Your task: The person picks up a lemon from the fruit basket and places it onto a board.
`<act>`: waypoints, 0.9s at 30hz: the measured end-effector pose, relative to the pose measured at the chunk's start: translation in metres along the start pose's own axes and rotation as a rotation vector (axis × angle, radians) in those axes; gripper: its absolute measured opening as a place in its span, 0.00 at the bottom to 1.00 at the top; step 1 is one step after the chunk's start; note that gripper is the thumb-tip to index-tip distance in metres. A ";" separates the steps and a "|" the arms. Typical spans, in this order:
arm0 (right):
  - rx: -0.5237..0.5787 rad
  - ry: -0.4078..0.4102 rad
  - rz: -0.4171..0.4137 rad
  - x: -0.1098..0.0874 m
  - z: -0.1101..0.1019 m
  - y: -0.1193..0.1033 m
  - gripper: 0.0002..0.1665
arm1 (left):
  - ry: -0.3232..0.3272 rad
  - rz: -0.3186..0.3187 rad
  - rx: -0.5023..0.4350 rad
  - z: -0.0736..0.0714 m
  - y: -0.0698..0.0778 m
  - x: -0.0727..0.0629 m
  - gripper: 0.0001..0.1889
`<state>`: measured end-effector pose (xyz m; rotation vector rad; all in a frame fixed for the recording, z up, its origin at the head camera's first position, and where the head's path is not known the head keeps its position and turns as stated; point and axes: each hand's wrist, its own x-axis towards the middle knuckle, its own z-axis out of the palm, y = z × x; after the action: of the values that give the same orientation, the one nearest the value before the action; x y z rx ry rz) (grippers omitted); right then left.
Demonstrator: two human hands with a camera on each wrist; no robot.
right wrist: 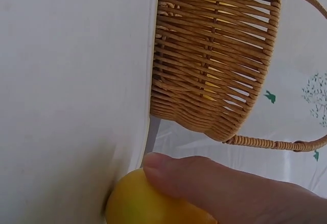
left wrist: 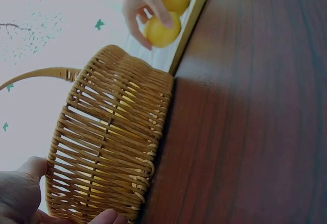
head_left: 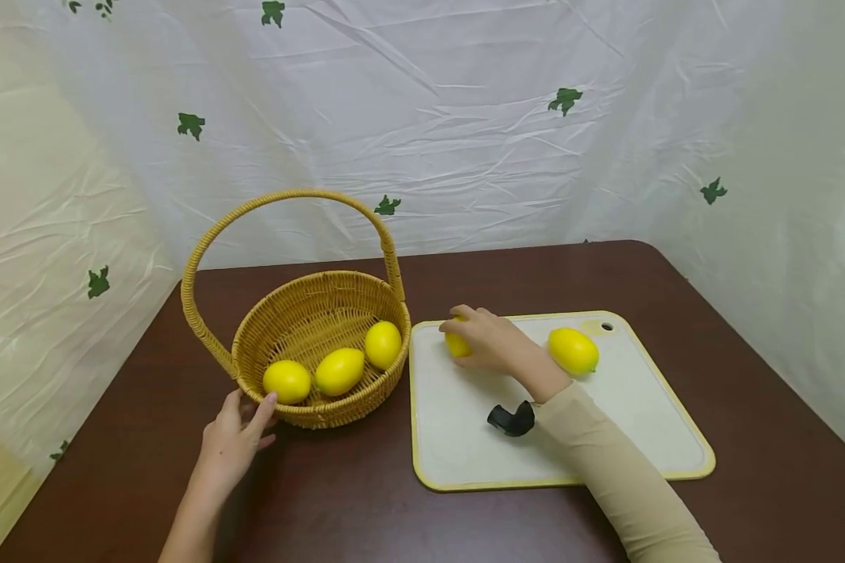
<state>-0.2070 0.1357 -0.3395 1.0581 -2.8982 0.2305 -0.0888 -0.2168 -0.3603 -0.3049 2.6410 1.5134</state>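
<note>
My left hand holds the near left rim of a wicker basket, its thumb over the edge and the fingers against the outer wall. Three lemons lie inside along the near side. Over the back left of a white cutting board, my right hand grips a lemon between thumb and fingers. That same lemon appears at the bottom of the right wrist view, close to the board's surface. Another lemon rests on the board, right of my right wrist.
A black curved piece shows beside the right sleeve, above the board. The basket's tall handle arches upward. Dark wooden table surrounds basket and board. White cloth with green leaf shapes hangs behind the table and at its sides.
</note>
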 end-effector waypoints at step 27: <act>-0.011 0.031 -0.055 0.000 -0.004 -0.001 0.29 | -0.003 0.013 -0.004 0.000 0.001 -0.001 0.41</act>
<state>-0.2069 0.1354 -0.3356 1.1200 -2.8350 0.2258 -0.0878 -0.2163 -0.3588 -0.2859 2.6426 1.5221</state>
